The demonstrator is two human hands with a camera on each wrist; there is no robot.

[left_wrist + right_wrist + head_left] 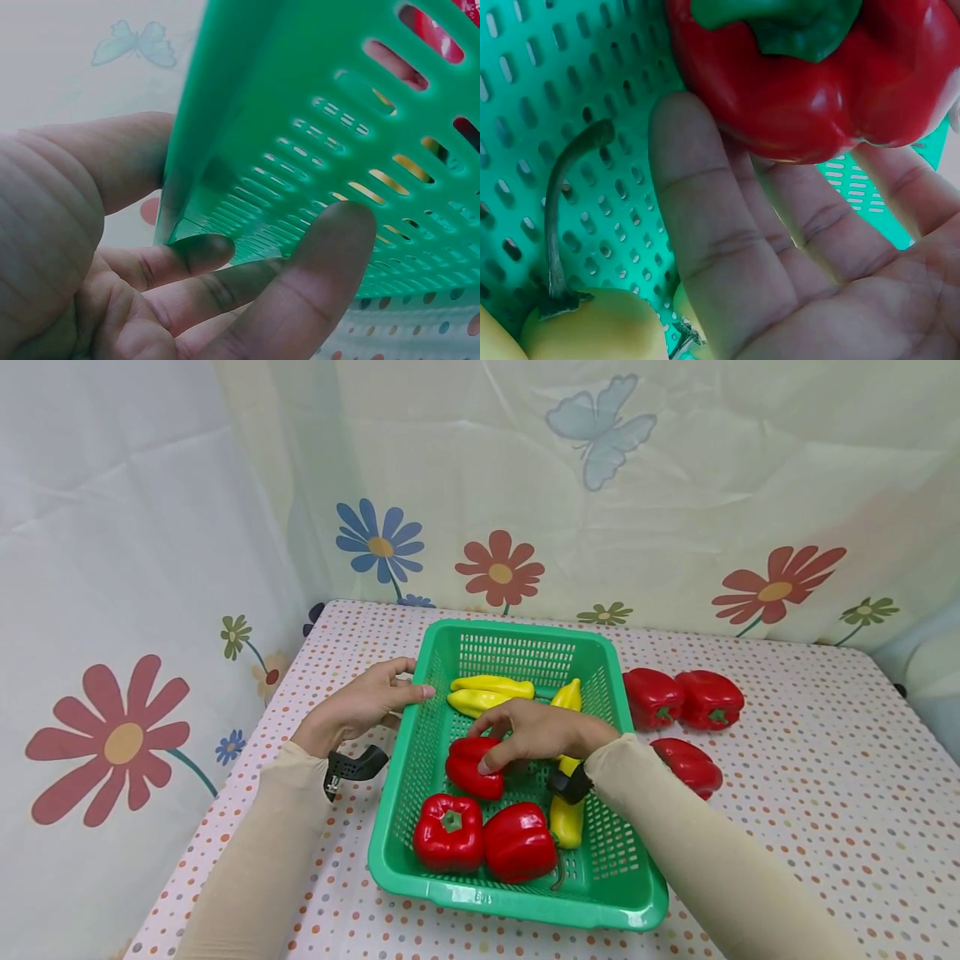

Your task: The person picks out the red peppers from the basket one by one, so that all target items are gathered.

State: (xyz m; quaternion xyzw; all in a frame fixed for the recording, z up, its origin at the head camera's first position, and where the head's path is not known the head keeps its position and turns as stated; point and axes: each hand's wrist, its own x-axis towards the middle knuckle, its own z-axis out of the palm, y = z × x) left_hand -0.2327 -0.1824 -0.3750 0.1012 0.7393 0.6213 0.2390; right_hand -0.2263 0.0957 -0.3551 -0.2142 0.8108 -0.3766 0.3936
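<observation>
1. Head view: the green basket (480, 897) stands on the dotted table (840, 827), inward of the table's left edge.
2. Right hand (542, 731): thumb and fingers clamped on the held red pepper (472, 768). It is inside the basket, nearer its left edge than its right. Contact with the basket floor cannot be told.
3. Left hand (367, 697): clamped on the basket's left rim, thumb over it, other fingers outside the wall. Purpose judged to be steadying.
4. Upright red pepper (448, 833): basket's near left corner, stem up. Tipped red pepper (520, 843): just beside it, along the near edge.
5. Yellow peppers (491, 687): two toward the basket's far left corner, others along its right edge.
6. Loose red peppers (709, 700): three on the table, outside the basket's right edge.
7. Finding, by judgement: the step in hand is positioning one pepper among the basket's contents. The next move calls for settling it behind the near-edge pair and freeing the fingers without nudging its neighbours.
</observation>
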